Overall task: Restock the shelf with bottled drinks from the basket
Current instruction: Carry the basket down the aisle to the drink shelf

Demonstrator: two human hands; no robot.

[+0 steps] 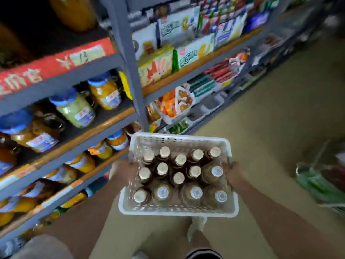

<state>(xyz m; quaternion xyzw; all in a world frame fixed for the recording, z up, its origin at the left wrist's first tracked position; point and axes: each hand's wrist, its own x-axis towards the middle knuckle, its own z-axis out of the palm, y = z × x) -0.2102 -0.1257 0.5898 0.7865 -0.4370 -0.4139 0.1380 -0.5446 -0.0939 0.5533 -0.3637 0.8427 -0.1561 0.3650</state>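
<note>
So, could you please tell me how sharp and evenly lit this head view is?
Head view: bottle caps in the white basket are fairly sharp; the shelves and the right edge smear with motion blur; wide-angle bending tilts the uprights; the upper left corner is dark.

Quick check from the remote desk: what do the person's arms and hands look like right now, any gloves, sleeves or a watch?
Both forearms are bare, no sleeves in view. The left hand and right hand show no gloves, and no watch or bands show on the wrists. The picture is blurred, so rings cannot be judged.
</note>
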